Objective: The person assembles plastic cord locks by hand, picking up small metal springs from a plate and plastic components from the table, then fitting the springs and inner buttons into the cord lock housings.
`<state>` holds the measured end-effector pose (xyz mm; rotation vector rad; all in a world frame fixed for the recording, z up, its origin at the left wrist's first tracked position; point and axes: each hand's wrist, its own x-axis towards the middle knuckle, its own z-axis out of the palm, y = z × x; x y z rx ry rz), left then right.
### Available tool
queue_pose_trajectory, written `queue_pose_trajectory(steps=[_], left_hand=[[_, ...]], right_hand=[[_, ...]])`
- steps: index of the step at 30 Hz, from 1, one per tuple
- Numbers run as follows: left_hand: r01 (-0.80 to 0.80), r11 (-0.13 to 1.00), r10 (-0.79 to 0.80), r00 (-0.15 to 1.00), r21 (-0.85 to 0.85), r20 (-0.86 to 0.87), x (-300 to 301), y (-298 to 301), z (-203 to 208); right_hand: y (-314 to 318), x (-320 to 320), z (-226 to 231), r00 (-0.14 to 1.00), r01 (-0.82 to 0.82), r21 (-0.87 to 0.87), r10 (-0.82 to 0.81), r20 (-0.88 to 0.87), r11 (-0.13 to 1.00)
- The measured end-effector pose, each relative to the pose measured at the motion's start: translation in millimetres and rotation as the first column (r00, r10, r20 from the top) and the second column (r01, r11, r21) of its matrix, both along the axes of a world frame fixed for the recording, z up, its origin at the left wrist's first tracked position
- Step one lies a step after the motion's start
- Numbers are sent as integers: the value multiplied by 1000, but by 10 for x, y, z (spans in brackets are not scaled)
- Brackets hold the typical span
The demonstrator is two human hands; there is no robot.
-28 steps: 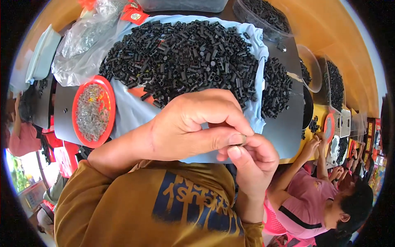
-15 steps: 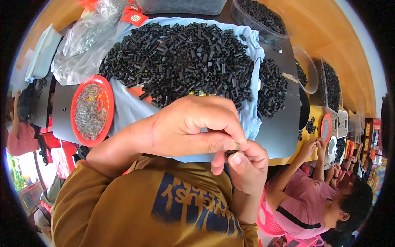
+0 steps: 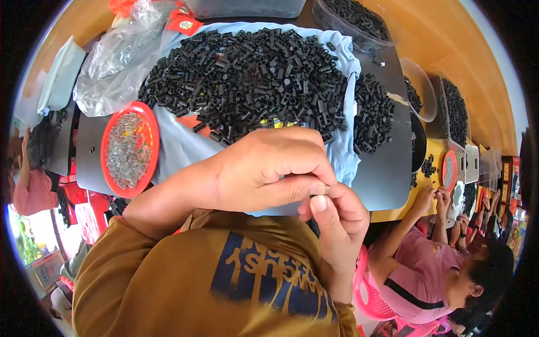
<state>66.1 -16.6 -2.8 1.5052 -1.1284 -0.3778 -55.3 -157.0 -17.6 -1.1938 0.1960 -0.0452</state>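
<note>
My left hand (image 3: 272, 171) and my right hand (image 3: 341, 219) meet in front of my chest, thumbs and fingers pinched together at the tips. Half a second ago a small black plastic piece showed between them; now the fingertips cover it. Beyond my hands, a large heap of short black plastic tubes (image 3: 247, 78) lies on a light blue cloth (image 3: 182, 140). A red oval plate (image 3: 153, 160) full of tiny, shiny, silvery pieces stands to the left of my left forearm.
A clear plastic bag (image 3: 106, 84) lies at the far left, near a pale tub (image 3: 60, 76). More black parts (image 3: 373, 115) lie right of the cloth. A clear bin (image 3: 368, 45) of black parts stands far right. At right a co-worker in pink (image 3: 415, 264) works at a yellow table (image 3: 393, 212).
The fingertips have closed further over the small black piece, which has gone out of sight. Both hands stay pinched together, and the whole view has shifted slightly.
</note>
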Motion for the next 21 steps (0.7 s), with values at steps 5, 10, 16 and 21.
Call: queue_pose_trajectory(steps=[5,10,16,21], left_hand=[[16,999,-14,998,-38,54,-12,-1,8],[68,996,-57,985,-62,163,-21,1,94],[21,998,4,937,-66,349,-98,-72,56],[-62,989,116,890,-135,441,-158,-98,34]], right_hand=[[-16,-35,53,1000,-16,-32,16,-5,999],[-62,-79,44,998,-15,256,32,-62,967],[-88,-52,-8,999,-39,381,30,31,924],[-115,-39,-6,999,-44,353,37,26,934]])
